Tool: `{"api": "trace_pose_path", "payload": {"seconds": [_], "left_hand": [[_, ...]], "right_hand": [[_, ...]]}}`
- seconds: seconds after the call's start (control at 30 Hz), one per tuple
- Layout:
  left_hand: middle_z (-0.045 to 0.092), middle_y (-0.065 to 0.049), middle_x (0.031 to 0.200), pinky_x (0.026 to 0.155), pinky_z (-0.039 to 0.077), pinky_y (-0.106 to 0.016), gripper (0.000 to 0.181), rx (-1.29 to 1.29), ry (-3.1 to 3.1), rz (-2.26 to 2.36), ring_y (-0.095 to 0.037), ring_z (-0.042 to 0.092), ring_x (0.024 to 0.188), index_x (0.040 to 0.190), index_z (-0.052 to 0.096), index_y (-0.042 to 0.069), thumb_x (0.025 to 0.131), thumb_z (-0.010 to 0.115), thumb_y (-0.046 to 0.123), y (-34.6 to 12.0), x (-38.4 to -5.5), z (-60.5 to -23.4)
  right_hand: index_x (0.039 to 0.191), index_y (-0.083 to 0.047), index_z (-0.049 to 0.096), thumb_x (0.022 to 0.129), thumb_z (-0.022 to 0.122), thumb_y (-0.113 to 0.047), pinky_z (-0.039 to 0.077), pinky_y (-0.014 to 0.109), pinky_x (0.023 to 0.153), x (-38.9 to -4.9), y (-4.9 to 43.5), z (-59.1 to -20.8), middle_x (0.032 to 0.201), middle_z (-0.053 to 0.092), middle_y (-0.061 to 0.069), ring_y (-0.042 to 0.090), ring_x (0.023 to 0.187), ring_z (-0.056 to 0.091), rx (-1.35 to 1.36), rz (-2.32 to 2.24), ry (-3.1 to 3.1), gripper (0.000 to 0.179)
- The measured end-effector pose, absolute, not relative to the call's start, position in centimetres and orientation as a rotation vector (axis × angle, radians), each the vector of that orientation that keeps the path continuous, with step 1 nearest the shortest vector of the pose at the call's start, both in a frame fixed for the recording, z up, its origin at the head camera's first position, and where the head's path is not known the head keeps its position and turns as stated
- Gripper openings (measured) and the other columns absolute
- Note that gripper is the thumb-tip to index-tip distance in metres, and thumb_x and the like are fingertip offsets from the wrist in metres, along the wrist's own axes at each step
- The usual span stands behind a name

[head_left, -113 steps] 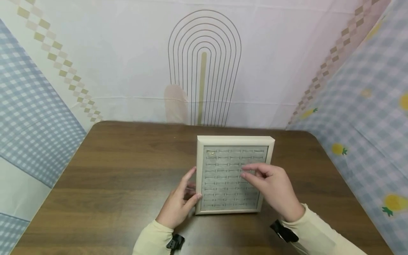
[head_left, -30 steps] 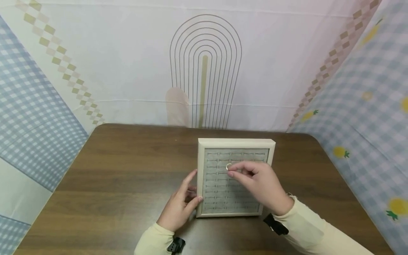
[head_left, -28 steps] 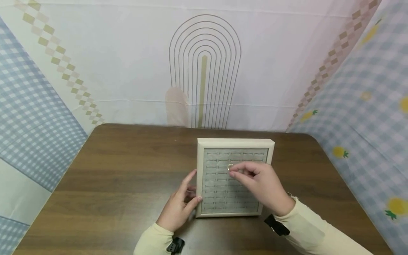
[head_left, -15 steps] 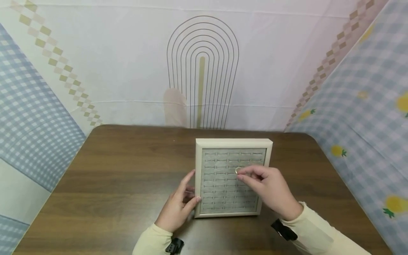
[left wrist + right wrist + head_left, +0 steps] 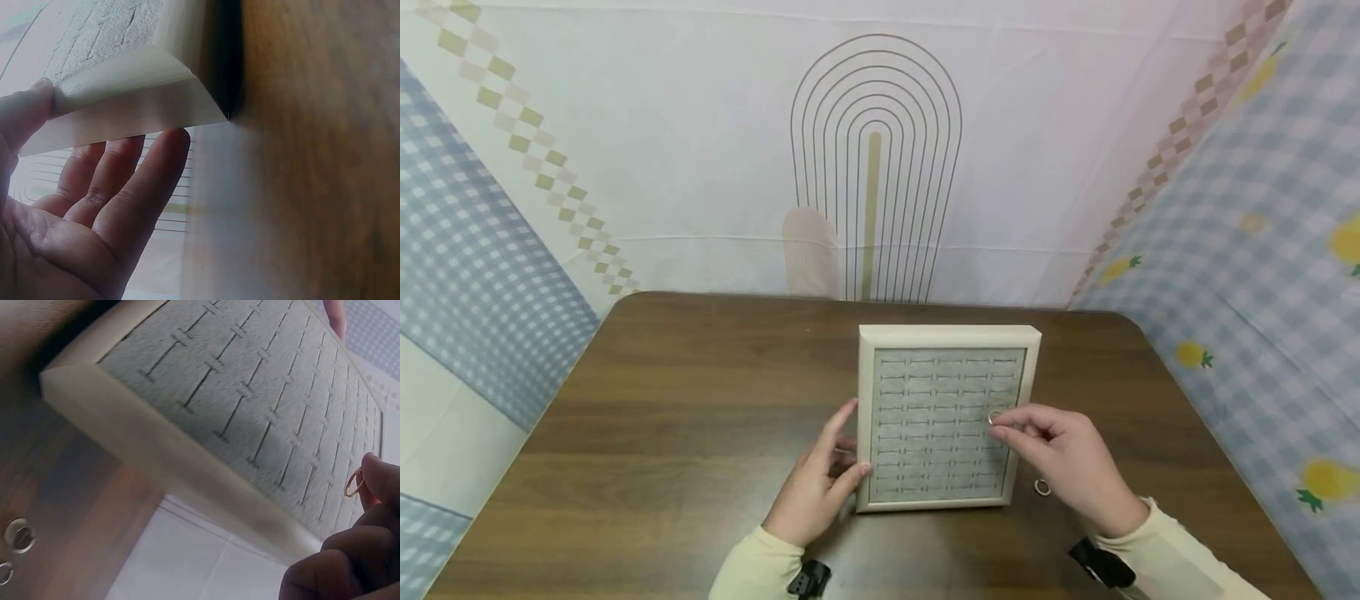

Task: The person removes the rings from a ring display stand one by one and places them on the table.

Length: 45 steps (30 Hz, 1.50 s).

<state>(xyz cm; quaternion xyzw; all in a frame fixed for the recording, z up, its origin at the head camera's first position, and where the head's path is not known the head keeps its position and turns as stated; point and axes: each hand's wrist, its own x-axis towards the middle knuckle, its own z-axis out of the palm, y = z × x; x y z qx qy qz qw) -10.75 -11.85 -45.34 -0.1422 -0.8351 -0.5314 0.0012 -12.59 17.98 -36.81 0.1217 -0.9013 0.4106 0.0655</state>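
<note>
A cream-framed ring display board (image 5: 950,336) with a grey slotted pad (image 5: 925,417) stands tilted back on the table. My left hand (image 5: 815,475) steadies its left side, thumb at the front edge and fingers at the side; in the left wrist view the thumb (image 5: 31,109) rests on the frame's face. My right hand (image 5: 1063,454) pinches a thin gold ring (image 5: 354,482) between thumb and index finger, in front of the board's right part. No ring shows in the visible slots. Part of the pad's right side is behind my right hand.
A ring (image 5: 1042,487) lies on the wooden table (image 5: 700,400) under my right hand. The right wrist view shows two rings there, a broad one (image 5: 20,535) and a smaller one (image 5: 5,573). A patterned cloth (image 5: 880,167) hangs behind the table.
Earliest, a ring sat in the board's top-left slot and that slot now holds none. The right hand has since moved right and down with the pinched ring, uncovering a table ring. The left hand stays.
</note>
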Motion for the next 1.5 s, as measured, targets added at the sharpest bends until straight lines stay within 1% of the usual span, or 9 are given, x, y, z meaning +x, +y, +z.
{"api": "trace_pose_path", "payload": {"seconds": [0.4, 0.5, 0.63, 0.73, 0.8, 0.97, 1.03, 1.23, 1.5], "left_hand": [[0.060, -0.005, 0.104, 0.070, 0.052, -0.019, 0.080, -0.456, -2.601, -1.676, -0.016, 0.064, 0.090, 0.148, 0.012, 0.037, 0.089, 0.064, 0.018, -11.8, -10.7, -45.2], [0.059, -0.004, 0.103, 0.070, 0.052, -0.019, 0.080, -0.460, -2.585, -1.695, -0.016, 0.064, 0.090, 0.148, 0.013, 0.037, 0.089, 0.064, 0.017, -11.8, -10.7, -45.2], [0.059, -0.003, 0.103, 0.070, 0.052, -0.020, 0.080, -0.451, -2.590, -1.703, -0.016, 0.064, 0.091, 0.148, 0.012, 0.038, 0.089, 0.064, 0.018, -11.9, -10.6, -45.1], [0.059, -0.003, 0.103, 0.070, 0.052, -0.020, 0.081, -0.444, -2.596, -1.698, -0.016, 0.064, 0.091, 0.147, 0.012, 0.038, 0.089, 0.064, 0.018, -11.9, -10.6, -45.1], [0.059, -0.003, 0.103, 0.070, 0.052, -0.019, 0.081, -0.443, -2.597, -1.697, -0.016, 0.064, 0.091, 0.147, 0.012, 0.038, 0.089, 0.064, 0.017, -11.9, -10.6, -45.0], [0.059, -0.003, 0.103, 0.069, 0.052, -0.020, 0.082, -0.447, -2.594, -1.709, -0.016, 0.063, 0.091, 0.148, 0.011, 0.038, 0.089, 0.064, 0.017, -11.9, -10.6, -45.1], [0.059, -0.003, 0.103, 0.069, 0.052, -0.020, 0.082, -0.449, -2.591, -1.711, -0.017, 0.064, 0.091, 0.148, 0.011, 0.038, 0.089, 0.064, 0.017, -11.9, -10.6, -45.1], [0.060, -0.003, 0.103, 0.070, 0.052, -0.020, 0.082, -0.460, -2.584, -1.712, -0.016, 0.064, 0.091, 0.148, 0.012, 0.037, 0.088, 0.064, 0.015, -11.9, -10.6, -45.1], [0.059, -0.004, 0.104, 0.070, 0.052, -0.022, 0.080, -0.449, -2.602, -1.721, -0.017, 0.063, 0.092, 0.148, 0.010, 0.038, 0.090, 0.063, 0.019, -11.9, -10.7, -45.0]], "right_hand": [[0.085, -0.028, 0.070, 0.082, 0.071, -0.033, 0.037, 0.023, 0.044, -11.4, 21.4, -37.9, 0.052, 0.040, -0.006, 0.007, 0.047, 0.038, 0.255, 1.127, -2.780, 0.006], [0.085, -0.029, 0.069, 0.082, 0.072, -0.031, 0.036, 0.023, 0.045, -11.2, 22.2, -38.2, 0.056, 0.049, -0.006, 0.007, 0.048, 0.039, 0.241, 1.107, -2.781, 0.004], [0.084, -0.028, 0.069, 0.081, 0.073, -0.028, 0.035, 0.022, 0.045, -11.1, 23.3, -38.4, 0.071, 0.064, -0.009, 0.006, 0.050, 0.040, 0.237, 1.072, -2.775, 0.004], [0.084, -0.026, 0.070, 0.081, 0.072, -0.028, 0.035, 0.022, 0.044, -11.0, 24.1, -38.7, 0.072, 0.064, -0.011, 0.006, 0.049, 0.039, 0.228, 1.054, -2.784, 0.004], [0.085, -0.026, 0.070, 0.082, 0.072, -0.028, 0.034, 0.023, 0.044, -10.9, 24.5, -38.9, 0.066, 0.060, -0.010, 0.006, 0.049, 0.038, 0.216, 1.043, -2.796, 0.005], [0.086, -0.024, 0.070, 0.083, 0.071, -0.030, 0.034, 0.023, 0.044, -10.9, 25.8, -39.8, 0.053, 0.043, -0.006, 0.006, 0.046, 0.037, 0.160, 1.005, -2.847, 0.007], [0.088, -0.021, 0.070, 0.084, 0.069, -0.032, 0.034, 0.024, 0.043, -10.9, 26.4, -40.2, 0.052, 0.041, -0.005, 0.006, 0.045, 0.035, 0.127, 0.992, -2.887, 0.012], [0.093, -0.015, 0.070, 0.086, 0.065, -0.036, 0.031, 0.025, 0.043, -11.1, 27.8, -41.3, 0.052, 0.039, -0.003, 0.008, 0.043, 0.033, 0.056, 0.961, -2.993, 0.022], [0.090, -0.016, 0.070, 0.085, 0.068, -0.031, 0.033, 0.024, 0.044, -11.1, 28.7, -42.9, 0.055, 0.044, -0.005, 0.005, 0.047, 0.037, 0.057, 0.898, -3.002, 0.016]]}}
